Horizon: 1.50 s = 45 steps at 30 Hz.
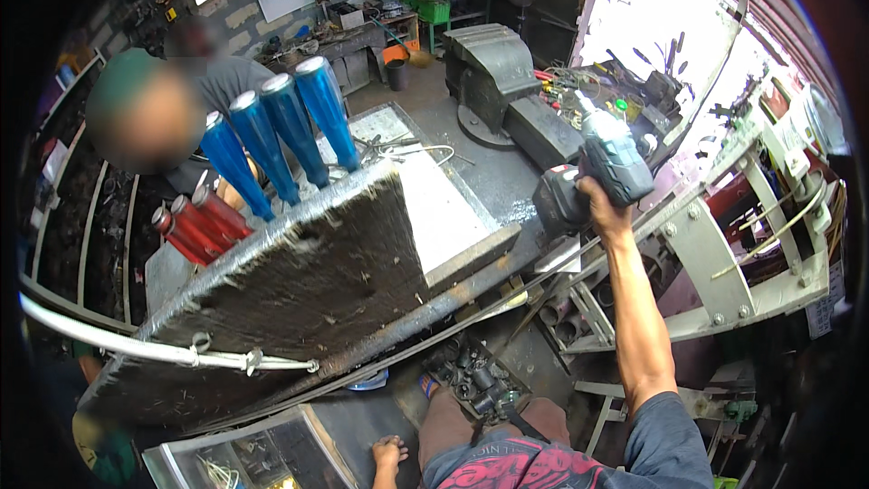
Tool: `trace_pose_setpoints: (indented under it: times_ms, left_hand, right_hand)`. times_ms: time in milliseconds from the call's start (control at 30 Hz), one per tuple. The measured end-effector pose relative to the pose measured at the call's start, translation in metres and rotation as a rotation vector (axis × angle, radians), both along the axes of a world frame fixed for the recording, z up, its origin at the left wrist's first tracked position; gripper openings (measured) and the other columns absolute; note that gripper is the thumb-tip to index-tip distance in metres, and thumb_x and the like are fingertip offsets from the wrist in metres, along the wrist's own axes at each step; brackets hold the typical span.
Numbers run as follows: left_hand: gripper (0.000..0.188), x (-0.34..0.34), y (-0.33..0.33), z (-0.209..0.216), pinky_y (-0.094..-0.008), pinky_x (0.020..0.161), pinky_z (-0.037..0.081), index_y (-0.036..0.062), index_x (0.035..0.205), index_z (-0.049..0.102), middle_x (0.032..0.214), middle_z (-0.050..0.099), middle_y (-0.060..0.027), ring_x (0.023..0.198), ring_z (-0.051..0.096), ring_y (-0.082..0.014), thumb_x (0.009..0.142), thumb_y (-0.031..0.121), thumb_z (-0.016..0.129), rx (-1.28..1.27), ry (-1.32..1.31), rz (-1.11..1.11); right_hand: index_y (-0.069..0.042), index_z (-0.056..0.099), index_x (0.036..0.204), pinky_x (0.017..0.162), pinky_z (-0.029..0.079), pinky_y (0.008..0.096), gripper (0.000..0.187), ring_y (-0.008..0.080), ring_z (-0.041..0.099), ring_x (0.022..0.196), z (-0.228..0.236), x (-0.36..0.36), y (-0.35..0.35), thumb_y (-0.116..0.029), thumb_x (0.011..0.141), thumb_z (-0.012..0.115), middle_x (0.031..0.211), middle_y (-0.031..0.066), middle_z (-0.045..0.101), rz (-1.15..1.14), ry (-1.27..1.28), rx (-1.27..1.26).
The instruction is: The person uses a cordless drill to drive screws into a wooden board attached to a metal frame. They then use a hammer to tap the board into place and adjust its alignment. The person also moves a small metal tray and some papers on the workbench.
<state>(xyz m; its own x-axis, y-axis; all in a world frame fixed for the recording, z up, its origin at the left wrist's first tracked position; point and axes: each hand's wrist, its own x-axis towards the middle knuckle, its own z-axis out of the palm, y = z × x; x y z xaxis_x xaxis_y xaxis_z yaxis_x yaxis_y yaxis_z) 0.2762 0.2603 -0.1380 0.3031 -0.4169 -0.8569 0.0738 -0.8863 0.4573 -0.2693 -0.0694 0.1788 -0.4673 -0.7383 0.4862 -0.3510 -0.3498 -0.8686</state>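
Observation:
My right hand (605,204) is raised over the right part of the workbench, its fingers wrapped round the grip of a cordless impact wrench (620,161). The wrench's silver nose points up and away from me. Its dark battery block is to the left of my wrist. Down beside my left thigh hangs my left hand (389,451), fingers loosely bent and apart, holding nothing. Close beyond the wrench stands a large bench vise (493,68), bolted to the bench.
Blue-handled tools (299,131) and red-handled tools (204,222) stand along a thick upright board (308,299). Across the bench is another person (145,113). A metal frame (706,263) stands at right. Below lie a tray of dark metal parts (484,385) and a glass-topped case (253,453).

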Motion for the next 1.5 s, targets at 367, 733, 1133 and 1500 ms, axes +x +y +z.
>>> trace_pose_setpoints:
  times_ms: [367,733,1133,1500]
  left_hand:
    - [0.017,-0.061,0.034,-0.002,-0.0340,0.052,0.060,0.0018,0.113,0.061,0.091,0.069,-0.0117,0.064,0.068,-0.0219,0.099,0.011,0.059,-0.074,-0.107,0.346]
    - [0.024,-0.228,0.151,0.020,-0.0335,0.055,0.056,0.0004,0.112,0.070,0.083,0.071,-0.0092,0.068,0.068,-0.0179,0.092,0.014,0.073,0.009,-0.329,0.362]
    - [0.083,-0.188,-0.165,0.068,-0.0551,0.115,0.034,-0.0033,0.149,0.038,0.155,0.041,-0.0181,0.148,0.031,-0.0381,0.084,0.022,0.084,-0.541,0.558,0.609]
    - [0.041,-0.183,-0.192,0.092,-0.0485,0.104,0.050,-0.0051,0.115,0.064,0.120,0.062,-0.0172,0.112,0.060,-0.0330,0.084,0.015,0.083,-0.560,0.551,0.639]
  right_hand:
    - [-0.002,0.068,0.105,0.084,0.052,0.0338,0.033,0.0181,0.063,0.091,-0.058,0.020,-0.138,-0.004,0.073,0.071,0.101,0.0042,0.067,0.121,-0.115,0.091]
    - [-0.004,0.071,0.096,0.079,0.052,0.0331,0.015,0.0157,0.065,0.085,-0.078,0.002,-0.172,-0.007,0.082,0.074,0.091,0.0010,0.069,0.330,-0.191,0.143]
    - [-0.002,0.068,0.117,0.092,0.050,0.0323,0.039,0.0183,0.064,0.097,-0.073,-0.005,-0.148,-0.010,0.082,0.080,0.108,0.0051,0.070,0.308,-0.112,0.098]
    - [0.006,0.065,0.125,0.094,0.051,0.0324,0.038,0.0191,0.064,0.104,-0.122,-0.031,0.127,-0.006,0.089,0.068,0.117,0.0117,0.068,0.034,-0.115,0.285]
